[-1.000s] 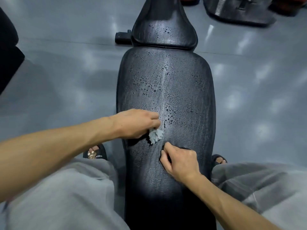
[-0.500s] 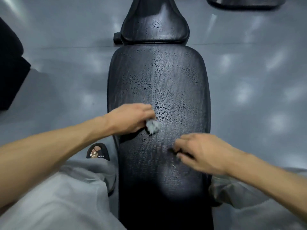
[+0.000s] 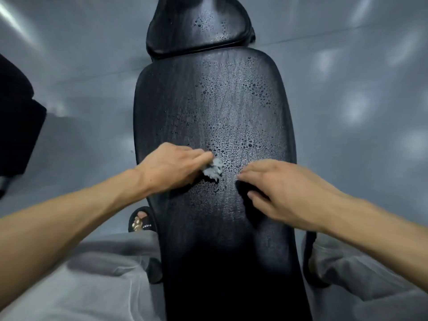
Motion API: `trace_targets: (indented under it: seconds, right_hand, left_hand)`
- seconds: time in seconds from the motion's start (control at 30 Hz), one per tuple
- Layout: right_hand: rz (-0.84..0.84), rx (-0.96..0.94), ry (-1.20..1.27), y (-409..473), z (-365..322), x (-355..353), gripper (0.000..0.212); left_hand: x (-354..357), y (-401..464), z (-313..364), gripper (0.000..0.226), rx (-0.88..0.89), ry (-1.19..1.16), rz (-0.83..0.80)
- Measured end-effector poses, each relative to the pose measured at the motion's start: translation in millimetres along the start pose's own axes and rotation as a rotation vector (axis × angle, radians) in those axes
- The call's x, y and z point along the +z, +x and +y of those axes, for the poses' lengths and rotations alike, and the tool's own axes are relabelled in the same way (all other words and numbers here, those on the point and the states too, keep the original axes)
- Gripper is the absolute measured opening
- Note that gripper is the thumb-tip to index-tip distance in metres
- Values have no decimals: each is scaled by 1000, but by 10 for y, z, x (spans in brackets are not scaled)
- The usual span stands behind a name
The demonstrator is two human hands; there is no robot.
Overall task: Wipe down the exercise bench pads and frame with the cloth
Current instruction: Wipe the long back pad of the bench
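At the pad's centre our left hand [image 3: 171, 167] pinches the small crumpled grey cloth [image 3: 213, 170] against the long black textured bench pad [image 3: 231, 107], ready for droplets toward twelve o'clock, while our right hand [image 3: 280, 193], fingers loosely spread, steadies at three o'clock

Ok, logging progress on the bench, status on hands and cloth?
Left hand grips cloth on long pad. Right hand open, holds nothing, over the pad. Droplets ahead on pad. Nothing in the way.
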State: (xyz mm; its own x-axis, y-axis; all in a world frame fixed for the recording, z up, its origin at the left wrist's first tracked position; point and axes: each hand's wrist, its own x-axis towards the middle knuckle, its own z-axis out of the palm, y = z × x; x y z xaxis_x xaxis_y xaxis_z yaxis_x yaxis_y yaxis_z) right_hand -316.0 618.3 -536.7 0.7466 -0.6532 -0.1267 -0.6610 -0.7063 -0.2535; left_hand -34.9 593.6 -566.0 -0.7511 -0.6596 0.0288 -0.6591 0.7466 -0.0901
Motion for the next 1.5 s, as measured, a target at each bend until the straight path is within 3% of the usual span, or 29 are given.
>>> trace_targets:
  seconds: [0.07,0.27,0.47,0.63,0.83,1.03,1.1,1.23,1.27,1.5]
  right_hand:
    - [0,-43,-32,-94,-102,173,49]
    - [-169,-108,-15,-356,-67,509,62]
    - [-164,-104,28,-339,-39,486,65]
    - [-149,-108,42,-305,-53,471,63]
    - [-108,-94,85,-256,-111,481,58]
    - [-93,-102,74,-202,-133,441,52]
    - [-99,-101,77,-198,-137,440,50]
    - [-106,-88,95,-193,-150,450,47]
    - [-108,-89,105,-188,-153,454,47]
    - [-131,-83,142,-174,-139,370,44]
  left_hand:
    - [-20,8,-76,17,-71,-1,65]
    - [77,144,229,8,205,-29,-23]
    - [19,201,-210,17,-58,-1,123]
    - [40,357,159,5,223,-40,69]
    - [-28,358,-294,17,-142,7,178]
    - [48,536,166,10,178,-81,102]
    - [41,622,73,11,118,-54,127]
    - [-9,628,-289,27,-241,12,168]
    - [2,613,-294,29,-237,9,166]
    - [66,751,278,10,280,-96,70]
